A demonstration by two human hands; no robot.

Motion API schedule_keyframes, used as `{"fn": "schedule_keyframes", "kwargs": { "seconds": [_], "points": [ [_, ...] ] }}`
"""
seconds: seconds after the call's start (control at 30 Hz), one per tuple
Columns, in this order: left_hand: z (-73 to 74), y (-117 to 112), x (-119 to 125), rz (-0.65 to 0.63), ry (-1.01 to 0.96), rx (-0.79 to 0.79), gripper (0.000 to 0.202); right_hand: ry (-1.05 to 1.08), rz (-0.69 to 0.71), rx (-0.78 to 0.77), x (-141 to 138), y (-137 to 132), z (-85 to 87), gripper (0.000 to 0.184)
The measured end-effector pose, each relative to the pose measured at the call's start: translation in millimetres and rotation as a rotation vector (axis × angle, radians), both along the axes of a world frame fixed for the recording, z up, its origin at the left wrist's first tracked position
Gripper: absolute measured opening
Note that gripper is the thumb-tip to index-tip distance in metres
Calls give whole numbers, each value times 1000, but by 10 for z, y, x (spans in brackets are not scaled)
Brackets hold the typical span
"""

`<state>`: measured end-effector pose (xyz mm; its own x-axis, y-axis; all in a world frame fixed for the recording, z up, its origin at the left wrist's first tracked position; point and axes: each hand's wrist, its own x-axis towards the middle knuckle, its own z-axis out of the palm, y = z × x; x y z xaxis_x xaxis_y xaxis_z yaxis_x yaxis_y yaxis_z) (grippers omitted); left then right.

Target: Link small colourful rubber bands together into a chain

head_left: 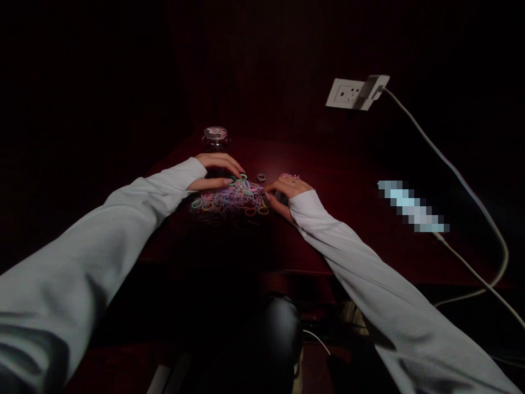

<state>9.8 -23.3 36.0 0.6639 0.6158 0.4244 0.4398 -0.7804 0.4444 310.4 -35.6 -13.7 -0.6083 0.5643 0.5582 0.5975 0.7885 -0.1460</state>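
A pile of small pastel elastic bands (229,200) lies on a dark red wooden table (348,219). My left hand (217,171) rests at the pile's far left edge, fingers stretched toward it and slightly curved, thumb beneath. My right hand (287,189) sits at the pile's right edge, fingers curled, fingertips touching the bands; several bands appear looped over its fingers. One loose band (261,177) lies just beyond the pile. A small clear jar (215,138) with a patterned lid stands behind my left hand.
A white wall socket (346,93) with a charger plugged in sits on the dark back wall, and its white cable (463,186) runs down across the table's right side. A blurred-out object (412,207) lies on the table at right. A dark chair seat (270,339) is below the table edge.
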Motion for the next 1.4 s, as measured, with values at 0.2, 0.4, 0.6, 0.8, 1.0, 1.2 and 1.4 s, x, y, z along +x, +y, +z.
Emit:
{"fn": "schedule_keyframes", "kwargs": {
  "seconds": [0.2,0.4,0.6,0.8,1.0,1.2,1.4],
  "points": [
    [-33,-34,36,-73,59,-42,39,21,-169,34,-44,36,-84,20],
    [-67,17,-47,-32,139,11,56,3,-156,23,-13,30,-85,20],
    [-134,116,-15,13,164,19,51,-63,-29,-24,10,-3,-42,30],
    [-78,16,101,70,79,-11,45,-61,31,-74,14,99,-109,24],
    [-133,14,102,146,-9,-44,38,-36,81,-116,9,163,-124,19],
    [-165,13,110,230,-95,-10,33,-43,36,-81,-3,56,-52,20],
    [-121,8,107,227,-41,5,30,-36,24,-60,-19,-135,80,25]
  ]
}}
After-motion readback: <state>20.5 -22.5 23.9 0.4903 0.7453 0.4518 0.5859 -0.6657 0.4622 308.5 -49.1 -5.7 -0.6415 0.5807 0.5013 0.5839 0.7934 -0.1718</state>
